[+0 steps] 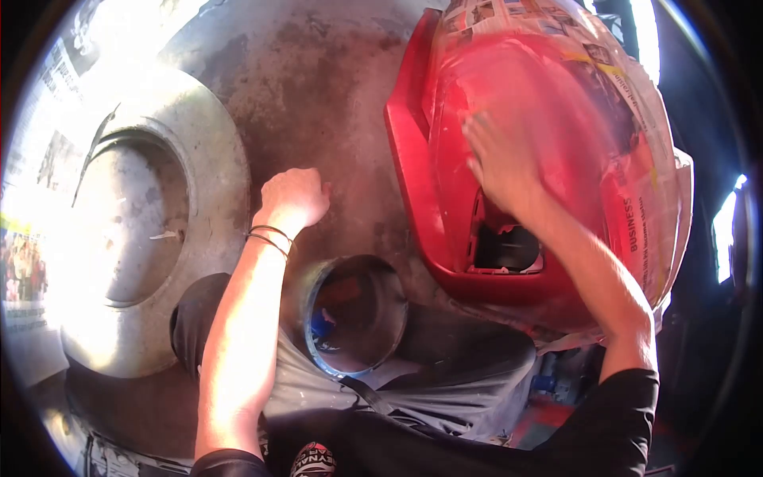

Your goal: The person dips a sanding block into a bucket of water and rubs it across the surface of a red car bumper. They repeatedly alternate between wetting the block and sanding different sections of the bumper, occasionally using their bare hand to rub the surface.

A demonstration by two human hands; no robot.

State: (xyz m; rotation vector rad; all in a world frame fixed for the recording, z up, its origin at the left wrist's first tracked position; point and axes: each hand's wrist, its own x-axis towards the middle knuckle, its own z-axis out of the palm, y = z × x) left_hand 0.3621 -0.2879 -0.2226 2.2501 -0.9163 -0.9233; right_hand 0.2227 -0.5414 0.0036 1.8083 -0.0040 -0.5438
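Observation:
A red car bumper point(509, 95), partly masked with newspaper, stands to my right. My right hand point(502, 163) lies flat on its red surface with fingers stretched out, slightly smeared by motion. Just below that hand is a rectangular opening point(507, 248) in the bumper. My left hand point(292, 197) is curled into a fist above the floor, a dark band round its wrist. Whatever the fist holds, if anything, is hidden. An open-topped bucket point(308, 314) sits between my legs, beneath my left hand, with something blue inside.
A large pale ring, like a tyre point(218, 171), lies on the floor to my left, in bright light. Newspaper sheets point(24, 310) are at the far left. The stained concrete floor point(318, 87) stretches between the ring and the bumper.

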